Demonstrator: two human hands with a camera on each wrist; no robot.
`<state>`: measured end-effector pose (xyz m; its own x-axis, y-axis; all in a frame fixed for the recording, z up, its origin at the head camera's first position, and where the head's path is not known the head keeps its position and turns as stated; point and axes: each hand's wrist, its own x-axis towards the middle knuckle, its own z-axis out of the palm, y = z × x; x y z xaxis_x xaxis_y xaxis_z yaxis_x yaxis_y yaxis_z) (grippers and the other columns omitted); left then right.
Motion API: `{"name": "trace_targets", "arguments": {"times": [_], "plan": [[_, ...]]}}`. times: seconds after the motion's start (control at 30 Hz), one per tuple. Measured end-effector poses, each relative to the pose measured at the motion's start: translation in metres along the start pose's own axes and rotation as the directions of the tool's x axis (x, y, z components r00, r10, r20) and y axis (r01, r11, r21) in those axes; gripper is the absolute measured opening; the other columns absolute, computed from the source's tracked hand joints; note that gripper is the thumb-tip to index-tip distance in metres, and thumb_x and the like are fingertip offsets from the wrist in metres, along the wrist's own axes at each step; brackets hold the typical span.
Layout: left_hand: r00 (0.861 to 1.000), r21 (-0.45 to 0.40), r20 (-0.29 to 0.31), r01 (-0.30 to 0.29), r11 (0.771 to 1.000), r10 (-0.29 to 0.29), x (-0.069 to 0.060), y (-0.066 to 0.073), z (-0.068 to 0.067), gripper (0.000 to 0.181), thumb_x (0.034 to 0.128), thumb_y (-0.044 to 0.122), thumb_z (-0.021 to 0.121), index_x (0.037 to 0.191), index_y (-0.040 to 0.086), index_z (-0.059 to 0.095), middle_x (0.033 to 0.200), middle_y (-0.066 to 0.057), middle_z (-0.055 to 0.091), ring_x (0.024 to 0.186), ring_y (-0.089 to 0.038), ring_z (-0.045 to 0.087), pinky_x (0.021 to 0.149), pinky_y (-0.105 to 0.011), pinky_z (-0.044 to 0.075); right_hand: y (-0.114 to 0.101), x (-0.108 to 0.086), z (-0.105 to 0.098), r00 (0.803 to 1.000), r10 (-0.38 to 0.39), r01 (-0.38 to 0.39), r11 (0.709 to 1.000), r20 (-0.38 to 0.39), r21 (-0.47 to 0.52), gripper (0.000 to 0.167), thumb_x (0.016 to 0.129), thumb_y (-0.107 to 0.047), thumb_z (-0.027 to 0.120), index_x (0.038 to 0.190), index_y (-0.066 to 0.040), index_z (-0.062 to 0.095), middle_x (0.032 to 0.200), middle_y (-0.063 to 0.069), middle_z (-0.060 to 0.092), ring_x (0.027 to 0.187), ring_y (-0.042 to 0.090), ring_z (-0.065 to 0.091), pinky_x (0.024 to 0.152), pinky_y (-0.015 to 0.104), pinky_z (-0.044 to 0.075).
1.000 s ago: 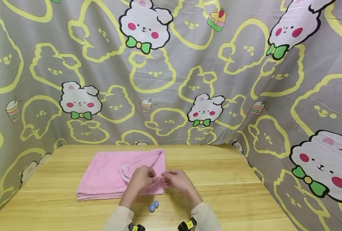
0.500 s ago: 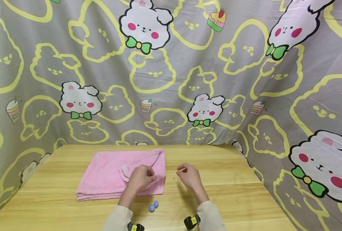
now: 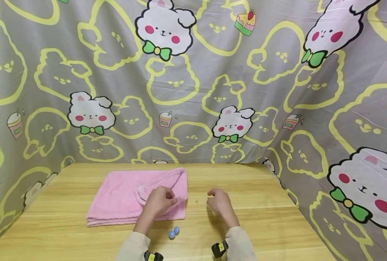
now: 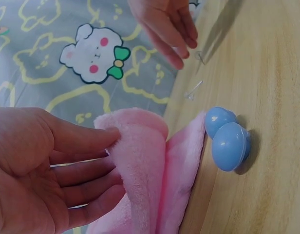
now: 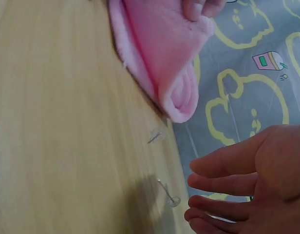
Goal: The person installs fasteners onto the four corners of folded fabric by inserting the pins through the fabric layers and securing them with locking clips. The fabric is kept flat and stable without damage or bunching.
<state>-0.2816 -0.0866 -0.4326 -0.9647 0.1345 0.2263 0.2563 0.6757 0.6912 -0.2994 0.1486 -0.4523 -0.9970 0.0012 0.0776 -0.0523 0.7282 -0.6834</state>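
Observation:
A folded pink plush cloth [image 3: 121, 195] lies on the table, its near right corner lifted. My left hand [image 3: 159, 201] pinches that raised fold between thumb and fingers, which the left wrist view shows closely. To the right, my right hand [image 3: 220, 201] hovers over the wood with loosely bent fingers and holds nothing. Between the cloth and that hand lie two small clear-headed pins, a nearer pin [image 5: 155, 136] and a farther pin [image 5: 168, 194], apart from the fingers. Two glossy blue rounded caps [image 4: 230, 146] sit side by side close to the cloth's front edge.
The light wooden table [image 3: 262, 224] stretches out on both sides of the arms. Behind and around it hangs a grey curtain [image 3: 186, 90] printed with rabbits. Each wrist carries a black camera, such as the right-hand camera [image 3: 219, 249].
My right hand has drawn away from the cloth's edge toward the right, and its fingers have loosened. Pins now show on the table where it was. My left hand stays put on the fold.

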Motion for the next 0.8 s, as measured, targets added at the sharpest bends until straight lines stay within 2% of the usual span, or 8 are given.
{"name": "trace_targets", "arguments": {"times": [0.13, 0.23, 0.4, 0.53, 0.8], "plan": [[1.0, 0.007, 0.008, 0.005, 1.0, -0.005, 0.0006, -0.0005, 0.0001, 0.013, 0.0799, 0.009, 0.08, 0.072, 0.009, 0.07, 0.067, 0.001, 0.066, 0.066, -0.014, 0.056, 0.065, -0.033, 0.047, 0.0038, 0.0001, 0.0046, 1.0, -0.001, 0.0, 0.999, -0.01, -0.042, 0.034, 0.077, 0.007, 0.059, 0.109, 0.003, 0.07, 0.116, 0.022, 0.07, 0.087, 0.029, 0.057, 0.074, 0.039, 0.048], [1.0, 0.01, 0.008, 0.006, 1.0, -0.006, 0.0003, 0.0001, 0.0, 0.014, 0.0799, 0.009, 0.08, 0.071, 0.01, 0.07, 0.067, 0.002, 0.066, 0.065, -0.013, 0.056, 0.064, -0.033, 0.047, 0.0048, -0.0009, 0.0064, 1.0, -0.01, 0.008, 0.997, -0.02, -0.072, 0.033, 0.074, 0.01, 0.056, 0.103, 0.002, 0.069, 0.111, 0.02, 0.071, 0.087, 0.029, 0.057, 0.076, 0.041, 0.049], [1.0, 0.009, 0.007, 0.009, 1.0, -0.009, 0.0008, 0.0004, 0.0002, 0.014, 0.0799, 0.009, 0.08, 0.071, 0.01, 0.069, 0.067, 0.002, 0.066, 0.065, -0.013, 0.055, 0.064, -0.033, 0.047, 0.0038, -0.0032, 0.0064, 0.999, -0.042, 0.037, 0.99, -0.035, -0.136, 0.02, 0.073, 0.008, 0.057, 0.087, -0.002, 0.068, 0.088, 0.011, 0.069, 0.085, 0.03, 0.061, 0.077, 0.044, 0.053], [1.0, 0.011, 0.007, 0.011, 1.0, -0.011, 0.0013, 0.0003, 0.0002, 0.014, 0.0799, 0.009, 0.079, 0.07, 0.01, 0.069, 0.066, 0.002, 0.065, 0.065, -0.013, 0.055, 0.064, -0.032, 0.046, 0.0036, -0.0038, 0.0067, 0.999, -0.03, 0.025, 0.989, -0.03, -0.146, 0.013, 0.075, 0.008, 0.06, 0.077, -0.005, 0.063, 0.077, 0.008, 0.062, 0.077, 0.026, 0.058, 0.068, 0.038, 0.05], [1.0, 0.002, -0.003, 0.013, 1.0, -0.013, -0.0004, 0.0011, -0.0009, 0.015, 0.0797, 0.008, 0.079, 0.069, 0.01, 0.068, 0.065, 0.003, 0.063, 0.064, -0.013, 0.054, 0.064, -0.032, 0.045, 0.0021, -0.0062, 0.0071, 1.0, -0.007, 0.004, 0.991, -0.022, -0.132, 0.019, 0.075, 0.011, 0.06, 0.068, -0.006, 0.059, 0.068, 0.006, 0.057, 0.064, 0.021, 0.053, 0.057, 0.031, 0.044]]}}
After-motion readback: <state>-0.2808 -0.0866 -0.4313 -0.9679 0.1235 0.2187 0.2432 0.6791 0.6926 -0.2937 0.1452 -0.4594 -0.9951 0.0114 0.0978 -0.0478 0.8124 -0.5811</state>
